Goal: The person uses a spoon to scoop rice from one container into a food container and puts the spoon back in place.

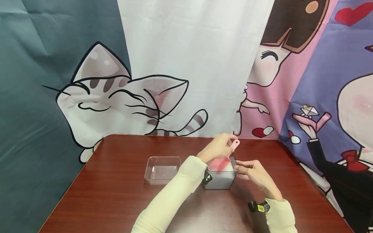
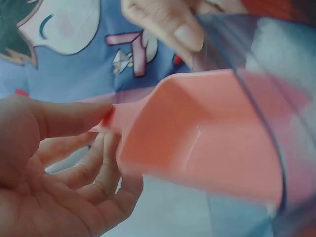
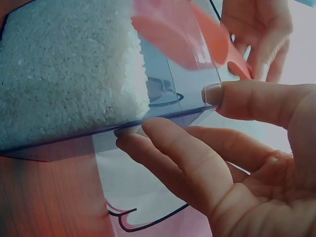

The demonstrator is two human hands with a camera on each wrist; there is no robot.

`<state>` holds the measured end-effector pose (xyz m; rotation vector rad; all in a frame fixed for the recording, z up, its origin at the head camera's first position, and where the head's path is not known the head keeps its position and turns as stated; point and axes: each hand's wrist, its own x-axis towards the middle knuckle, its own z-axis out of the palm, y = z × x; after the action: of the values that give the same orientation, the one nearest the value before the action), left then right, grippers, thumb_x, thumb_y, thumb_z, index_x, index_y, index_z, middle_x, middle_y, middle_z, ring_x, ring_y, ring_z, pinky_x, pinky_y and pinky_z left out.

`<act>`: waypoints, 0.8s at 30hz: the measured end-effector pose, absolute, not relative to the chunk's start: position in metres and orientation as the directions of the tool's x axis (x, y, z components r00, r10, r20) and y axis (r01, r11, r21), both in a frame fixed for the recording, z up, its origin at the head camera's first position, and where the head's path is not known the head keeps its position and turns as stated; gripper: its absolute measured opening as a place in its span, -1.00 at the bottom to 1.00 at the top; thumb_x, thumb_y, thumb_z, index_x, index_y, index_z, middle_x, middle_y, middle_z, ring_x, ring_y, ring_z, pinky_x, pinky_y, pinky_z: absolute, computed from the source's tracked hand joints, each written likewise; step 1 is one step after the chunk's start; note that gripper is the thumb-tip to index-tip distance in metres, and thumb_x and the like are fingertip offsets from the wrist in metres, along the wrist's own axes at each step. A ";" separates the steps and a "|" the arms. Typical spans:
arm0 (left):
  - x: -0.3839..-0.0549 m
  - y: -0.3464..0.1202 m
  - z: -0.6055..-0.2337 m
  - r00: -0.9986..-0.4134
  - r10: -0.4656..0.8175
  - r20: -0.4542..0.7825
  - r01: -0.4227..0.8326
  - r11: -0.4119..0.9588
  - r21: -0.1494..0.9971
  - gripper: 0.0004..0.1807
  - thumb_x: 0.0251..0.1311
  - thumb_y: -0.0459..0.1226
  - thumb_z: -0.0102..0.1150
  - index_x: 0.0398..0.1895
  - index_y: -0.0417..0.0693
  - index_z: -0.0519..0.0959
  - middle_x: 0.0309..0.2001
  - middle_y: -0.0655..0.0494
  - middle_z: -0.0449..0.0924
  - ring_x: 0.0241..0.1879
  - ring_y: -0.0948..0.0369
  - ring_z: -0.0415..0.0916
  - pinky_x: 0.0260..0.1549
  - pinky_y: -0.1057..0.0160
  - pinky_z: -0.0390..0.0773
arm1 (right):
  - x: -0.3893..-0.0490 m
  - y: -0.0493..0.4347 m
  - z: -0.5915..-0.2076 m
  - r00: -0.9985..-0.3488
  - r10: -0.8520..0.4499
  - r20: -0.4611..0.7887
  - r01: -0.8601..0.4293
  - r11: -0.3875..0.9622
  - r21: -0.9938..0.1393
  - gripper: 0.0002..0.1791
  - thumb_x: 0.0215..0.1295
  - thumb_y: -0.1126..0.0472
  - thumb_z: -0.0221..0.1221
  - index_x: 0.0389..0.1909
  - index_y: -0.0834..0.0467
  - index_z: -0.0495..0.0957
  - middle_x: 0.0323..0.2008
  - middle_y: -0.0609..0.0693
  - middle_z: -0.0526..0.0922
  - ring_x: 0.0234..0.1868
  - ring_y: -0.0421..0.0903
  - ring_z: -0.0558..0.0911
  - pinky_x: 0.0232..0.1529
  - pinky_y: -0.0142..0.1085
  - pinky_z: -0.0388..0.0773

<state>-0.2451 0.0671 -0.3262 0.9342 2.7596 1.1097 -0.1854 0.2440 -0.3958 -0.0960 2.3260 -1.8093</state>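
Observation:
In the head view, my left hand (image 1: 217,149) reaches over a see-through container (image 1: 220,183) of white rice. It pinches the handle of a pink scoop (image 2: 197,138) between thumb and fingers, as the left wrist view shows up close. The scoop's front part is inside the container, its mouth toward the rice (image 3: 69,69). On the container's right side, my right hand (image 1: 256,174) grips the wall, the thumb at the rim and the other fingers along the outside. The rice lies sloped in the right wrist view, with a bare stretch of wall near the scoop.
A shallow transparent plastic box (image 1: 163,160) stands on the reddish-brown table (image 1: 116,194), left of the rice container. Behind the table's far edge hangs a cloth (image 1: 189,38) printed with a cartoon cat and figures. Both wrists wear dark camera straps.

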 end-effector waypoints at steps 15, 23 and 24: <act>-0.232 0.002 -0.331 -0.902 0.170 0.396 0.431 0.385 0.816 -0.83 0.01 -0.34 0.21 -0.28 -0.06 0.59 -0.51 0.20 0.61 -0.51 0.39 0.53 -0.51 0.46 0.54 | -0.186 0.244 -0.394 -0.977 -0.149 -0.151 0.110 0.249 -0.962 -0.43 0.17 0.24 0.21 0.18 0.38 0.33 0.14 0.35 0.39 -0.07 0.00 0.61 -0.03 -0.08 0.54; -0.226 -0.016 -0.339 -0.939 -0.045 0.340 0.320 0.244 0.915 -0.82 -0.03 -0.40 0.18 -0.30 -0.23 0.57 -0.58 0.04 0.63 -0.63 0.19 0.59 -0.63 0.36 0.63 | -0.187 0.246 -0.394 -0.976 -0.168 -0.140 0.097 0.239 -0.966 -0.38 0.17 0.22 0.21 0.25 0.28 0.28 0.22 0.31 0.30 0.00 0.04 0.58 -0.05 -0.16 0.56; -0.225 -0.017 -0.340 -0.945 -0.048 0.323 0.307 0.209 0.929 -0.81 -0.04 -0.42 0.17 -0.29 -0.27 0.57 -0.56 0.00 0.63 -0.62 0.17 0.60 -0.63 0.33 0.64 | -0.187 0.246 -0.395 -0.976 -0.165 -0.139 0.099 0.231 -0.968 -0.38 0.16 0.23 0.21 0.25 0.29 0.29 0.21 0.32 0.31 -0.02 0.03 0.59 -0.05 -0.15 0.56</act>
<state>-0.2253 -0.0170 -0.3400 0.2937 2.6460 2.1581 -0.1873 0.2458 -0.3945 -0.0626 2.2891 -1.8252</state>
